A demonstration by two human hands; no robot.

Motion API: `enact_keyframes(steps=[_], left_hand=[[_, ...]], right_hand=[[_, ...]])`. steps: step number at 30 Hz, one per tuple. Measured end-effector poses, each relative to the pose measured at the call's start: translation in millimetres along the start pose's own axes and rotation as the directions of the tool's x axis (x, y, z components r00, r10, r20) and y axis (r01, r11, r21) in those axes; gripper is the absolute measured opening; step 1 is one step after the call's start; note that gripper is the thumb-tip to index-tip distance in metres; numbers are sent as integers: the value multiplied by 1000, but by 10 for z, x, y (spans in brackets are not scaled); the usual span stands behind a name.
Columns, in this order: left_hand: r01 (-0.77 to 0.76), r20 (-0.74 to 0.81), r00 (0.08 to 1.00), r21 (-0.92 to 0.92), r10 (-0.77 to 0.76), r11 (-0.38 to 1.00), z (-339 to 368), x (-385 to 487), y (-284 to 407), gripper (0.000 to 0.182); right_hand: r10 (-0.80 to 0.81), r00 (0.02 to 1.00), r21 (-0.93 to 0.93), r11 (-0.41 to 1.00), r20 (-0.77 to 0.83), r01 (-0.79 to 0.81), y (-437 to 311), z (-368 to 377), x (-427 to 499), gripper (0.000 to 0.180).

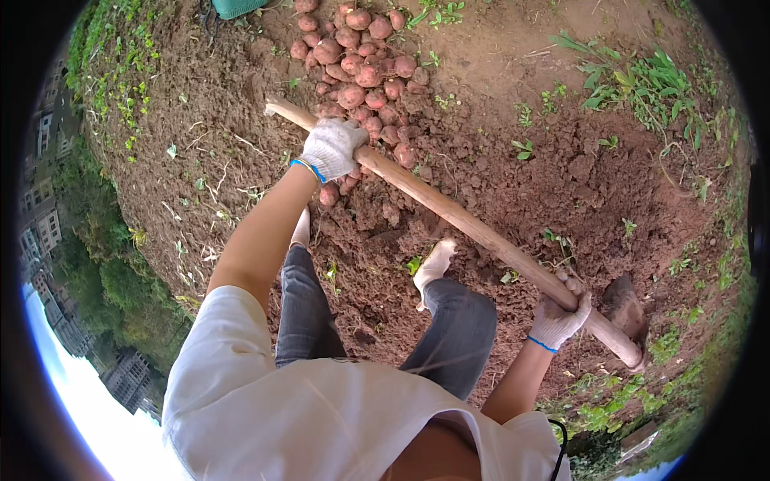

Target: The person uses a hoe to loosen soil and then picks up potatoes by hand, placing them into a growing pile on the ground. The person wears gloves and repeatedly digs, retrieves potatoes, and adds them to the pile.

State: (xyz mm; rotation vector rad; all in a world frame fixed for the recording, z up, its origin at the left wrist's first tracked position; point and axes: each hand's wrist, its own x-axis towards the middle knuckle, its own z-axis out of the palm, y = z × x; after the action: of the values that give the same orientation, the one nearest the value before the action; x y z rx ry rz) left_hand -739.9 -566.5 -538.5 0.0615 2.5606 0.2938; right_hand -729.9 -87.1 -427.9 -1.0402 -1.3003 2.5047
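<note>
A hoe with a long wooden handle lies diagonally across the view in front of my legs. My left hand, in a white knit glove with a blue cuff edge, is closed around it near its butt end. My right hand, gloved the same way, grips it low down, close to the head. The soil-stained metal hoe blade is at the right, above loose brown soil. A heap of reddish potatoes lies on the ground just beyond my left hand, with a few beside my left foot.
Dug, clumpy soil spreads around my feet. Leafy weeds grow at the upper right, and low green plants line the left edge. Part of a green container or bag shows at the top. Trees and buildings stand far off at left.
</note>
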Motion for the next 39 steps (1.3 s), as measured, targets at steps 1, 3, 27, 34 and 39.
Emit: enact_keyframes(steps=[1,3,27,34,39], left_hand=[[-48,53,998,47,45,998,134,270,-114,34],[-159,230,961,7,154,987,581,395,-141,37],[-41,-315,949,-203,-25,978,2415,1027,171,64],[31,184,983,-4,-30,1000,2132,2291,348,95],[93,318,946,-470,70,878,2038,2515,395,95]], right_hand=[[-23,991,70,997,-134,33,104,-64,-122,24],[-160,976,105,979,-148,176,229,-241,-364,22],[-834,550,-997,9,-50,-76,246,25,1296,94],[-776,625,-966,-218,87,-137,-369,-42,2273,109],[-782,609,-990,-138,130,35,-376,-321,2314,112]])
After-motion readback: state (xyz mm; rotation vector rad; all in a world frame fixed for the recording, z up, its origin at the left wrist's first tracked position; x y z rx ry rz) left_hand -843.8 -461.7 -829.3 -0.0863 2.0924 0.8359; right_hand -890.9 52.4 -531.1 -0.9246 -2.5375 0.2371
